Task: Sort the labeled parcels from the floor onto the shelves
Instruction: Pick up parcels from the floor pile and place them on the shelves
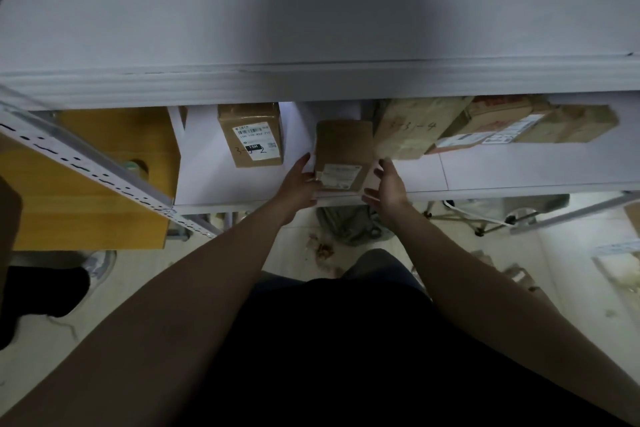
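Head cam, frame ctr: brown parcel sits on the white lower shelf, near its front edge, white label twd us. L hand lies against the parcel's left side, fingers straight and apart, thumb at the lower-left corner by the label. We see contact there, no wrap. R hand is just beside the parcel's right side, fingers spread and relaxed, holding nothing; we can't tell if it touches. Left of ctr, a 2nd parcel stands on the same shelf, w/ barcode label and a handwritten no. partly covered. Right of ctr, a box marked "3-3-4", then more boxes twd the right edge, blurred. Upper shelf fills the top of frame. Slotted upright runs diag. at left, yellow wooden panel behind it. Grey bag on the floor under the shelf.
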`<state>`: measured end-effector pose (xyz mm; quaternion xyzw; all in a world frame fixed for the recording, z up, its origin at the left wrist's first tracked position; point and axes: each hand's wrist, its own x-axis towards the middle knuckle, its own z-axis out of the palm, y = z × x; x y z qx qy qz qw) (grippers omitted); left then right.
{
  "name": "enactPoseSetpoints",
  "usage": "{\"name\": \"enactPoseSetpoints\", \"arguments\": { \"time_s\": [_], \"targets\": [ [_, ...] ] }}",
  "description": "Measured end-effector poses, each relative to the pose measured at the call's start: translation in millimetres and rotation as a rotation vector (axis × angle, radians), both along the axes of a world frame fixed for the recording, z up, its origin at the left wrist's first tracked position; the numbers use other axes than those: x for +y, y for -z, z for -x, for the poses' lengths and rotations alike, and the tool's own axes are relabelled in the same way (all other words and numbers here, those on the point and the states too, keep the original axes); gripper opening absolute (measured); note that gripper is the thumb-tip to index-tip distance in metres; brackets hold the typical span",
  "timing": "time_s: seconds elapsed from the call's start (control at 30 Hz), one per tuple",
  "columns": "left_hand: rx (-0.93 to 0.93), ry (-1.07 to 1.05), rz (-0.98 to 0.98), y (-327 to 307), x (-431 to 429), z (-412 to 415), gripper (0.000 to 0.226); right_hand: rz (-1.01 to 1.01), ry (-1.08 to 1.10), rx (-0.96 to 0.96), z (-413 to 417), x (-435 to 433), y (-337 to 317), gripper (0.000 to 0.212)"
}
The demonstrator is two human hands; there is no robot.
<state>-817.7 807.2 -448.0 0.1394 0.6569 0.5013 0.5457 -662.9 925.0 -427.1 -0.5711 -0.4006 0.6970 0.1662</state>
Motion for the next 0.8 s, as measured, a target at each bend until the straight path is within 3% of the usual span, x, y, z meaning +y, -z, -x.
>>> {"name": "enactPoseSetpoints", "arguments": {
  "time_s": [0.17, 0.23, 0.27, 0.33, 0.4, 0.57, 0.63, 0.73, 0.8],
  "targets": [
    [-0.058, -0.045, 0.102, -13, -13, 2, 0.08, 0.297, 0.145, 0.144, 2, -30, -2, 0.031],
    [-0.088, -0.061, 0.129, -19, -18, 4, 0.067, 0.394, 0.093, 0.194, 4, -38, -3, 0.044],
    [-0.106, -0.071, 0.138, -23, -19, 5, 0.053, 0.374, 0.027, 0.141, 6, -38, -2, 0.057],
    [-0.167, -0.087, 0.154, -32, -22, 7, 0.023, 0.079, -0.187, -0.078, 11, -37, 0, 0.098],
    [-0.169, -0.092, 0.154, -36, -24, 11, 0.022, -0.164, -0.355, -0.185, 19, -33, 4, 0.121],
    [-0.063, -0.171, 0.189, -43, -24, 16, 0.027, -0.27, -0.333, -0.214, 50, -11, 8, 0.086],
    [-0.06, -0.186, 0.2, -42, -27, 16, 0.027, -0.255, -0.302, -0.148, 60, -6, 7, 0.089],
    [-0.06, -0.22, 0.212, -38, -37, 19, 0.028, -0.182, -0.253, -0.061, 68, 0, 3, 0.11],
    [-0.053, -0.232, 0.224, -33, -43, 21, 0.027, -0.099, -0.229, -0.06, 75, 10, 2, 0.098]
  ]
}}
